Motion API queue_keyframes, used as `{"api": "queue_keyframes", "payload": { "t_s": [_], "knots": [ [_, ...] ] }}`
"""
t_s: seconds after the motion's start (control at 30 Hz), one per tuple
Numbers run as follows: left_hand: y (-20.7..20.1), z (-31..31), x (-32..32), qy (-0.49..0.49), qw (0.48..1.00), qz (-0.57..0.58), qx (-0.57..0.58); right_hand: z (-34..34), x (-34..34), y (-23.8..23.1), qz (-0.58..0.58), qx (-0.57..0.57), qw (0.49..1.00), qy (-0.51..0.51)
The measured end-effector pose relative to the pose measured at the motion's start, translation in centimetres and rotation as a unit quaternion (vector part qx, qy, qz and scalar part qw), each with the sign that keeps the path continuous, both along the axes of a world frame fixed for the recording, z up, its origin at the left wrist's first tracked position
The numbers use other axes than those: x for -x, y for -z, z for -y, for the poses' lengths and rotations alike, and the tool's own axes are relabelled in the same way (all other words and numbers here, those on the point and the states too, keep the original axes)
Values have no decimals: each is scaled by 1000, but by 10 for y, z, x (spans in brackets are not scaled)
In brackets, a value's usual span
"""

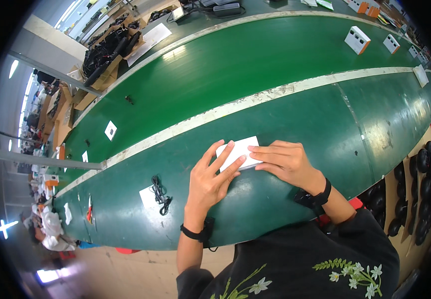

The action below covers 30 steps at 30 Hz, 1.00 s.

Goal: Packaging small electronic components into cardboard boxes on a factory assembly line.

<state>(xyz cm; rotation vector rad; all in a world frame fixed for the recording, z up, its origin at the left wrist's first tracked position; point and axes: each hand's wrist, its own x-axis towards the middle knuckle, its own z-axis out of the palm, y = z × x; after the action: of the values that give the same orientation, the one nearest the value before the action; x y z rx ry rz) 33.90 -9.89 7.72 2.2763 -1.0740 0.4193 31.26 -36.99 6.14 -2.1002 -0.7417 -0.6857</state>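
Both my hands are on a small white flat box-like piece (247, 143) just above the green worktop, near the middle of the head view. My left hand (209, 178) grips its left end, with fingers lying across the top face. At its right end my right hand (286, 160) pinches the edge, fingertips on top and thumb side below. The underside and any contents are hidden. To the left of my left hand, a black coiled cable (160, 195) lies partly over a white sheet (148, 198).
Beyond a pale rail (225, 107) runs a green conveyor belt (200, 65) carrying white-and-orange boxes (358, 40) at right and a white card (111, 130) at left. A red-handled tool (90, 212) lies on the left worktop. Dark rounded items (427, 174) fill trays at right.
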Motion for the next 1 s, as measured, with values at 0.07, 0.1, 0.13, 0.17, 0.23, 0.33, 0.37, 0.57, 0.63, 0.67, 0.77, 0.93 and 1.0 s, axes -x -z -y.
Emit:
{"api": "queue_keyframes", "payload": {
  "t_s": [0.07, 0.1, 0.13, 0.17, 0.23, 0.33, 0.37, 0.57, 0.63, 0.67, 0.77, 0.93, 1.0],
  "knots": [
    [-4, 3, 5, -15, 999, 21, -24, 6, -5, 0, -20, -20, 999, -17],
    [-6, 5, 7, -18, 999, 19, -24, 10, -7, 0, -13, -9, 1000, -23],
    [-7, 7, 7, -21, 1000, 4, -21, 13, -7, 1, -6, 1, 1000, -29],
    [-8, 7, 6, -22, 1000, -10, -19, 14, -5, -1, -7, 0, 1000, -30],
    [-8, 6, 7, -22, 1000, -17, -9, 14, -1, -7, 16, 64, 998, 8],
    [-5, 5, 6, -17, 1000, -23, 0, 12, 3, -7, 23, 93, 995, 19],
    [-6, 5, 6, -17, 1000, -23, 0, 11, 6, -8, 22, 93, 995, 21],
    [-6, 23, 13, -71, 995, -9, 67, 6, 17, -16, 30, 142, 988, 53],
    [-8, 29, 17, -87, 994, -16, 67, 7, 17, -14, 25, 150, 987, 59],
    [-8, 32, 18, -104, 992, -23, 66, 7, 18, -14, 23, 150, 987, 59],
    [-4, 39, 18, -107, 990, -19, 89, 6, 18, -17, 18, 151, 986, 67],
    [-11, 15, 20, -58, 998, -12, -9, 4, 21, -20, -54, 133, 990, 14],
    [-1, 9, 18, -6, 998, -49, -25, 9, 21, -13, -55, 101, 993, 11]
  ]
}}
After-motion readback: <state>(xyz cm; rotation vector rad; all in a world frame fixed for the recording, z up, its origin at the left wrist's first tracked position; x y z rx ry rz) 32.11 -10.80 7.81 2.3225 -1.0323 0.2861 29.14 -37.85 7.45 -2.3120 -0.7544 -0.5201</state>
